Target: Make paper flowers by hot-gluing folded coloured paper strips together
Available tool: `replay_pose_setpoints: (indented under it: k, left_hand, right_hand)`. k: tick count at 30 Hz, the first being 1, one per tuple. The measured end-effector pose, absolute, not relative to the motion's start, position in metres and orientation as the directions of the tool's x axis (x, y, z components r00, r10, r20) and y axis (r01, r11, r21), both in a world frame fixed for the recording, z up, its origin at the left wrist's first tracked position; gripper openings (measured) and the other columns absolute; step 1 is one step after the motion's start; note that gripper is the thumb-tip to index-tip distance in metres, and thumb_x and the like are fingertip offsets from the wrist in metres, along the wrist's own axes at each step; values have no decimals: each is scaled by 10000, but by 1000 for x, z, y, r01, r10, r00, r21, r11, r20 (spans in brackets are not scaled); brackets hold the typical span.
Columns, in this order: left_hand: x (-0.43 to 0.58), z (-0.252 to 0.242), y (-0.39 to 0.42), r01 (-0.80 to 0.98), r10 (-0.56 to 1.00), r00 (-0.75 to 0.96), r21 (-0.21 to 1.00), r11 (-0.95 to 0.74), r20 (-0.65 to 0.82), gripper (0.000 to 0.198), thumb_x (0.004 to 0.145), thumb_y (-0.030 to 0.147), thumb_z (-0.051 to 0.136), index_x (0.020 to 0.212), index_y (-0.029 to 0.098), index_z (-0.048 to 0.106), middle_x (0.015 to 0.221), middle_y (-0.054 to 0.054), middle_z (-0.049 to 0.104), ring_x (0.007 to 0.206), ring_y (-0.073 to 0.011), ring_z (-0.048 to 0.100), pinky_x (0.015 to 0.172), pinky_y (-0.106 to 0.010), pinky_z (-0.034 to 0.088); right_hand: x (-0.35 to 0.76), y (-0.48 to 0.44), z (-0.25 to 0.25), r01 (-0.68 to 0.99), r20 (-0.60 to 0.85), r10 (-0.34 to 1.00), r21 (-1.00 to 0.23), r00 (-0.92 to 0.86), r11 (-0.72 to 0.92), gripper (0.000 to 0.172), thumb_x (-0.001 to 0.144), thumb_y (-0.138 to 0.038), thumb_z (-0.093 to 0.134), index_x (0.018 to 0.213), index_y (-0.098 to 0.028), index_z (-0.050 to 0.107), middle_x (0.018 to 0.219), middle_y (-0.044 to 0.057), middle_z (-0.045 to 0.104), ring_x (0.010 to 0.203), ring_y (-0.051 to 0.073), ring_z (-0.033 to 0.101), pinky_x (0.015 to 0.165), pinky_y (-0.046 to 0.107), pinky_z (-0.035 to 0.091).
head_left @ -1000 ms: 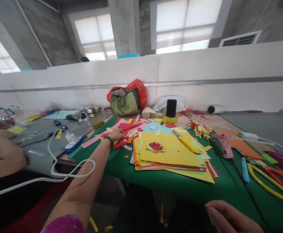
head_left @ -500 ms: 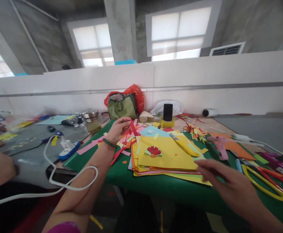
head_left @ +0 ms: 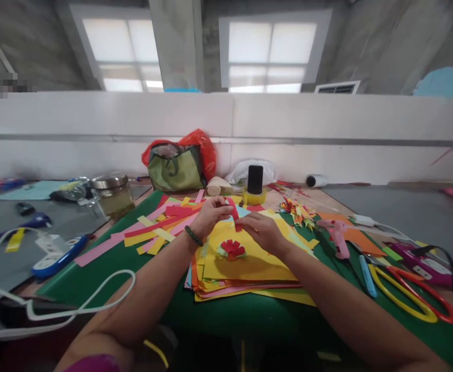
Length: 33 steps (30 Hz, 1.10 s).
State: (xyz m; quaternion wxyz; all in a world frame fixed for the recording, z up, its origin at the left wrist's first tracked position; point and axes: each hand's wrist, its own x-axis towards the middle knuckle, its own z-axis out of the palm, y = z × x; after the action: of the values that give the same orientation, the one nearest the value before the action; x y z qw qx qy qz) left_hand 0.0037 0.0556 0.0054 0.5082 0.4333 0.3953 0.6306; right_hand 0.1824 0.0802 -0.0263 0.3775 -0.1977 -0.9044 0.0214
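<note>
in the head view, the red paper strip (head_left: 233, 211) sits at twelve o'clock from the paper flower (head_left: 232, 249), pinched in the nearly closed left hand (head_left: 219, 213). the right hand (head_left: 255, 226), curled, meets its lower end; whether it grips, i cannot tell. likely light, bendy, easily creased: best held by its edges. the hands partly hide both ends.

Red paper strip (head_left: 235, 210), curved, held up
</note>
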Motion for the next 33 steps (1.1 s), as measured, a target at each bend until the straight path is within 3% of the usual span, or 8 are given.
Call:
replay_pose_setpoints:
  k: [3, 7, 10, 16, 21, 27, 33]
  left_hand:
    - [6, 0, 53, -331, 983, -79, 925, -183, 166, 369, 498, 131, 818, 680, 164, 498, 647, 69, 578, 554, -49, 556, 512, -150, 436]
    - [9, -3, 49, -418, 998, -50, 907, -47, 29, 317, 552, 147, 831, 745, 154, 581, 664, 37, 630, 589, -66, 599, 595, -183, 488]
    - [10, -6, 46, -384, 999, -20, 923, 30, -41, 265, 566, 171, 835, 742, 138, 640, 701, -4, 677, 630, -87, 625, 632, -200, 495]
    - [7, -9, 46, -298, 998, -65, 954, -31, 12, 281, 508, 243, 860, 699, 148, 678, 683, 10, 662, 637, -96, 608, 610, -210, 462]
    - [9, -7, 45, -200, 996, -62, 977, -76, 65, 329, 468, 314, 874, 666, 155, 665, 651, 24, 640, 638, -103, 600, 610, -215, 447]
    - [12, -7, 41, -139, 997, -36, 988, -72, 68, 305, 514, 360, 843, 661, 166, 660, 652, 18, 645, 651, -114, 600, 633, -232, 445]
    - [14, -5, 40, -70, 998, -24, 996, -59, 58, 298, 568, 404, 814, 698, 169, 682, 673, 4, 662, 670, -121, 608, 633, -233, 441]
  right_hand:
    - [183, 81, -30, 249, 700, 389, -298, -599, 921, 278, 967, -324, 460, 937, -220, 716, 874, 59, 723, 788, 169, 658, 740, 282, 511]
    - [180, 82, -32, 146, 689, 488, -494, -536, 857, 207, 916, -338, 548, 887, -226, 719, 858, 35, 735, 752, 160, 658, 714, 275, 509]
    - [178, 81, -33, 107, 591, 607, -664, -531, 740, 186, 846, -370, 620, 819, -217, 721, 789, 21, 721, 694, 158, 634, 650, 274, 496]
    - [174, 81, -30, -31, 298, 802, -943, -518, 331, 297, 664, -473, 750, 706, -185, 690, 665, -1, 671, 651, 138, 621, 649, 277, 488]
    - [173, 80, -23, -96, 114, 869, -992, -481, 78, 388, 499, -493, 841, 644, -174, 673, 603, -20, 662, 595, 106, 620, 650, 257, 492]
    - [173, 80, -20, -57, 20, 884, -998, -467, -8, 389, 428, -467, 862, 577, -169, 661, 541, -13, 659, 555, 102, 619, 582, 231, 468]
    - [173, 81, -21, -44, 35, 889, -999, -457, 17, 341, 460, -426, 846, 555, -161, 653, 572, 1, 679, 510, 81, 585, 561, 228, 465]
